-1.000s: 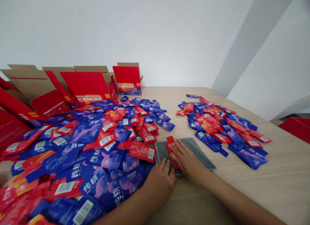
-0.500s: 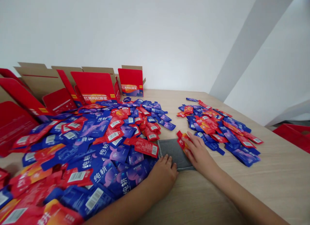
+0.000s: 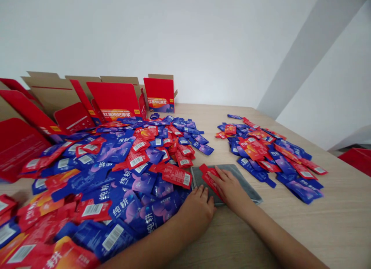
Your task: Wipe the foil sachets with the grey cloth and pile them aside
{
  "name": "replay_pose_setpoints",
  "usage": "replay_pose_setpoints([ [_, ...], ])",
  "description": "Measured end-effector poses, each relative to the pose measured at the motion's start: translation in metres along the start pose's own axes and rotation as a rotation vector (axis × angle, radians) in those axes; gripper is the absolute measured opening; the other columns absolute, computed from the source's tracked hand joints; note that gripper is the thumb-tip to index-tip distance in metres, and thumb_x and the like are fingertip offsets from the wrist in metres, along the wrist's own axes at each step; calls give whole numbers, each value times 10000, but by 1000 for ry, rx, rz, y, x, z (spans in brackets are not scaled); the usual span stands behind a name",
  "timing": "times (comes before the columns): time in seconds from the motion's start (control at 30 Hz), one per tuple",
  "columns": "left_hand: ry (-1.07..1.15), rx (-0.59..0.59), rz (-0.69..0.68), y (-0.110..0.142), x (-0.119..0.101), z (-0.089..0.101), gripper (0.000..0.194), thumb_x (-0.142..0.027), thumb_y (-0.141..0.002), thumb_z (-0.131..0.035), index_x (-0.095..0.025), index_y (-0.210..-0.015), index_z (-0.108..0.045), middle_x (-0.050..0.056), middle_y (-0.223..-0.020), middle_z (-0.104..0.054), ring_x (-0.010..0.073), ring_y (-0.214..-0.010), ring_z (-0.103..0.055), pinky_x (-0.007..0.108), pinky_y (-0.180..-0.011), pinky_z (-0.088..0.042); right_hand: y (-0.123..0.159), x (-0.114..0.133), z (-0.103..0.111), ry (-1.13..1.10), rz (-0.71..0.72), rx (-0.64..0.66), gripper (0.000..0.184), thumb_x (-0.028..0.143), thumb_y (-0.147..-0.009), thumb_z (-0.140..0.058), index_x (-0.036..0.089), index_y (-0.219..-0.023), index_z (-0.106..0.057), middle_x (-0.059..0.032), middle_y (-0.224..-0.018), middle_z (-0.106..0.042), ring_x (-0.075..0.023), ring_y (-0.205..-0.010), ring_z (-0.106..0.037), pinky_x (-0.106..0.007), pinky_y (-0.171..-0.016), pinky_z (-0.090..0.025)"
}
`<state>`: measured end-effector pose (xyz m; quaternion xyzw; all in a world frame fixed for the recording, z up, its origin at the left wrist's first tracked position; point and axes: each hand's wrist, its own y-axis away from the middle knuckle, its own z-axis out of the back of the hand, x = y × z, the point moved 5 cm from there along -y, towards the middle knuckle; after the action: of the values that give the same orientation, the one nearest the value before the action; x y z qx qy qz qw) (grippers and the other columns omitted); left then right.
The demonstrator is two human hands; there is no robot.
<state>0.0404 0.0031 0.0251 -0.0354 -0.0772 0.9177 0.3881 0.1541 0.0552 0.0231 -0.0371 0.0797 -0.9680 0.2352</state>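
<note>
Plain pale wall (image 3: 203,48) behind light wood-grain table (image 3: 290,230); diagonal grey band (image 3: 292,56) at right; soft, even light.

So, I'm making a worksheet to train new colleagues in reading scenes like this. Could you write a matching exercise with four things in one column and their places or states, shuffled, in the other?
Column one
1. Left hand
2. Red pouch with a hand on it
3. Cloth
4. Cardboard boxes

Column two
A. Grey, lying flat on the table
B. Standing with flaps up, behind the larger heap of pouches
C. At the near left corner of item 3
D. Under the fingers of the right hand

Right pairs: 1-C, 2-D, 3-A, 4-B
</note>
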Motion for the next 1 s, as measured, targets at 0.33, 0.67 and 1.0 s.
replay_pose_setpoints([
  [0.33,3,-18,-11,1,-1,1,324,-257,-916,-501,-61,-1143,-622,233,-1212,-583,313,-1145,-546,428,-925,-431,11,-31,41,124,-212,-220,530,55,-818,-371,170,-1317,-506,-178,-1126,-588,-310,-1017,-521,-468,-873,-474],
  [0.67,49,-35,-42,0,-7,10,248,-167,-886,-522,-29,-1069,-617,145,-997,-632,228,-921,-553,336,-815,-461,45,21,15,65,85,-64,535,83,-785,-367,169,-1283,-542,-81,-1337,-540,-269,-1210,-487,-436,-940,-478],
  [1.0,-18,-7,-121,-5,-4,2,148,-184,-884,-545,-80,-901,-648,102,-854,-616,213,-823,-518,320,-681,-421,-5,6,9,106,29,8,437,81,-812,-415,164,-1194,-611,-126,-1294,-569,-289,-1012,-562,-426,-839,-492],
])
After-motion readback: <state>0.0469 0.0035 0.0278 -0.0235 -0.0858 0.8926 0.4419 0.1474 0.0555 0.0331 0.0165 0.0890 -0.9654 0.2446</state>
